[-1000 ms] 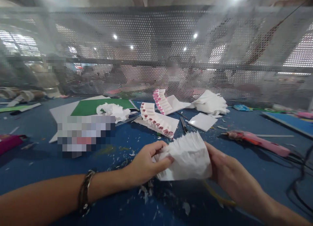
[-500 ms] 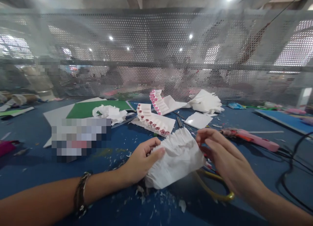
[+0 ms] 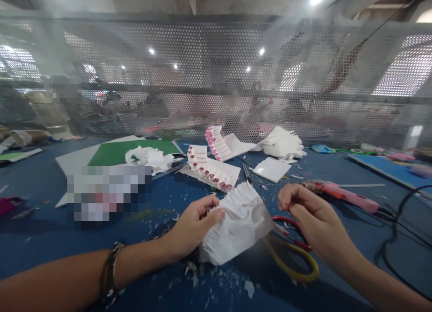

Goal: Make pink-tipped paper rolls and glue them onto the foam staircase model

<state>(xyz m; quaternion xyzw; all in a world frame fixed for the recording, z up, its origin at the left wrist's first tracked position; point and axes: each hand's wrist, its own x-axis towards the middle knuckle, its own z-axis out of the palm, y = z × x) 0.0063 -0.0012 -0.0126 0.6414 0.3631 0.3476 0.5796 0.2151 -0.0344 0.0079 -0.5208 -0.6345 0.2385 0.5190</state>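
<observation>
My left hand (image 3: 194, 224) pinches the left edge of a white fringed paper piece (image 3: 238, 224), holding it just above the blue table (image 3: 50, 231). Off the paper now, my right hand (image 3: 308, 215) hovers to its right with fingers curled in a loose fist and nothing visible in them. Under and beside that hand lie scissors with a yellow and red handle (image 3: 297, 258).
Pleated white strips with pink dots (image 3: 211, 168) and more white paper pieces (image 3: 281, 143) lie further back. A pink glue gun (image 3: 340, 195) and a black cable (image 3: 398, 231) are at right. A green sheet (image 3: 118, 151) lies at left. A perforated metal screen (image 3: 216, 73) backs the table.
My right hand let go of the fringed paper and pulled away to the right, curling closed. The paper sank toward the table, uncovering the scissors.
</observation>
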